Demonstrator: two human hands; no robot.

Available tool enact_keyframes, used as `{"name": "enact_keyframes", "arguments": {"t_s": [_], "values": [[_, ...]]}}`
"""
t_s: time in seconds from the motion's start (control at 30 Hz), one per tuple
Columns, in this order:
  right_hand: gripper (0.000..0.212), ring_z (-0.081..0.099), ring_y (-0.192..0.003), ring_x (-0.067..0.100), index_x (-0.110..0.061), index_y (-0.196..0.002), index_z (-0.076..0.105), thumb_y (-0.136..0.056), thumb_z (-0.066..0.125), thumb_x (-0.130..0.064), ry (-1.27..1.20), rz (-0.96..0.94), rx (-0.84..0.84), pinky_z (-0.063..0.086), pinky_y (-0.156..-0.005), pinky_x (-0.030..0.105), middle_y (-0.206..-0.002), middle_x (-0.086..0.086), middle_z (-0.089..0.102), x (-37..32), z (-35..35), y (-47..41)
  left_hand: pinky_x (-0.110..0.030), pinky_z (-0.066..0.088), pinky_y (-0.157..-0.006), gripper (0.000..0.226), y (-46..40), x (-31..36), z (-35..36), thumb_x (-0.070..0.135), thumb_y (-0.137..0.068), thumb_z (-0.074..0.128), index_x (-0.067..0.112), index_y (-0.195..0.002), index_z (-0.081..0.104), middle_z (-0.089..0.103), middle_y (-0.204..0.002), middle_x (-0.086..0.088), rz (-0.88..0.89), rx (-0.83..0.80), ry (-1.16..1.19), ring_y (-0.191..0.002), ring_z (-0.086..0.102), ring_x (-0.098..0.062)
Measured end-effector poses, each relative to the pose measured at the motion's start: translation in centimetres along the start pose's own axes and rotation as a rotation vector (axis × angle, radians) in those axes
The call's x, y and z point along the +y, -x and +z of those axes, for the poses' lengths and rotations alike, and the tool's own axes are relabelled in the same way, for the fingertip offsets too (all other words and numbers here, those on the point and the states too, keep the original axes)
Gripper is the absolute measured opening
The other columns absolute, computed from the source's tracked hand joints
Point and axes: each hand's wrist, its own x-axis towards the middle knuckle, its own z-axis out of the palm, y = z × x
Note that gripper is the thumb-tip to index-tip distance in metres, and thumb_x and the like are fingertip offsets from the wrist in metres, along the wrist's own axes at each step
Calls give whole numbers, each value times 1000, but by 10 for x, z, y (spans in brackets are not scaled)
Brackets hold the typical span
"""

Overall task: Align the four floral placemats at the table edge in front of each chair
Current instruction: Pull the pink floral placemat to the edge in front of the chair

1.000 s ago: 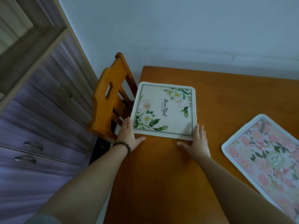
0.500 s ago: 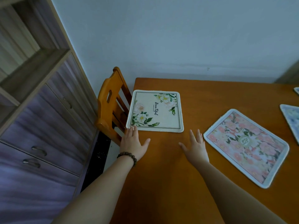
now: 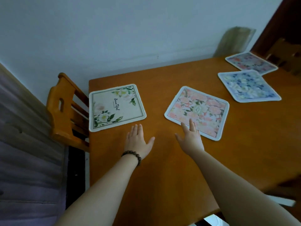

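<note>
On the table (image 3: 162,176), cream placemat (image 3: 116,107) sits squared before the chair (image 3: 65,111); left hand (image 3: 138,142) open, empty; right hand (image 3: 190,139) open, fingertips reaching the skewed pink placemat (image 3: 197,111), likely next.

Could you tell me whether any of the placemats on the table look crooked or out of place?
Yes: the pink placemat and the blue placemat lie rotated mid-table, away from any edge. The cream placemat sits square by the chair.

A pale blue-grey wall (image 3: 114,30) spans twelve o'clock. A purple drawer cabinet (image 3: 24,144) stands at nine o'clock, beside an orange wooden chair (image 3: 65,115). Lighting is dim.
</note>
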Motion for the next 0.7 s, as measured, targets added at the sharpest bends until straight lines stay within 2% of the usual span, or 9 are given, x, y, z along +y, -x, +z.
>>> {"name": "enact_keyframes", "arguments": {"t_s": [0.13, 0.37, 0.53, 0.7], "values": [[61, 0, -147, 25, -29, -149, 23, -95, 41, -51, 1, 82, 79, 9, -118, 46, -161, 4, -2, 42, -26, 13, -39, 6, -118, 84, 6, 48, 7, 65, -90, 32, 16, -152, 5, 5, -160, -3, 92, -17, -3, -146, 1, -18], [64, -7, -146, 23, -28, -150, 21, -95, 43, -52, 8, 123, 134, 1, -116, 46, -160, 5, -1, 113, -65, 41, -40, 7, -118, 82, 29, 123, 18, 63, -90, 34, 16, -152, 6, 6, -160, -3, 168, -5, 10, -146, 3, -19], [64, -4, -147, 24, -30, -149, 24, -93, 46, -52, 9, 84, 168, 5, -116, 48, -160, 6, 1, 177, -96, 68, -41, 6, -118, 82, 75, 183, 46, 63, -91, 34, 16, -152, 5, 6, -160, -4, 150, 18, 14, -146, 2, -19], [64, -3, -147, 23, -30, -148, 26, -92, 48, -53, 46, 55, 157, 6, -115, 47, -161, 4, 2, 250, -135, 101, -45, 9, -117, 84, 138, 247, 77, 64, -90, 35, 16, -152, 5, 7, -160, -5, 59, 53, 56, -146, 4, -21]]}}
